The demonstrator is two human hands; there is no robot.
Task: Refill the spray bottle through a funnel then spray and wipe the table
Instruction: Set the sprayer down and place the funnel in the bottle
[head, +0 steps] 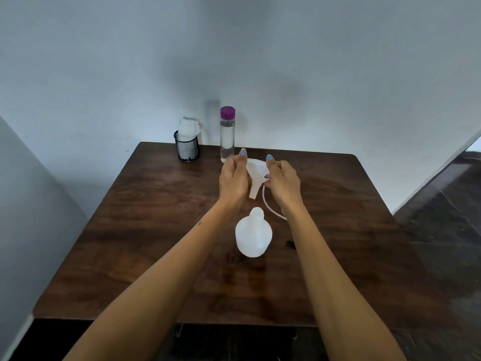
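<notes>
Both hands up over the dark wooden worktop: left hand and right hand pinch the white funnel, spout angled down toward the uncapped spray bottle standing upright nearer. Pale wall behind.

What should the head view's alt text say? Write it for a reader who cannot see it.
Two hands, left and right, hold a white funnel above an open white spray bottle on a dark wooden table. Behind stand a purple-capped water bottle and a mesh cup of cloths.
</notes>
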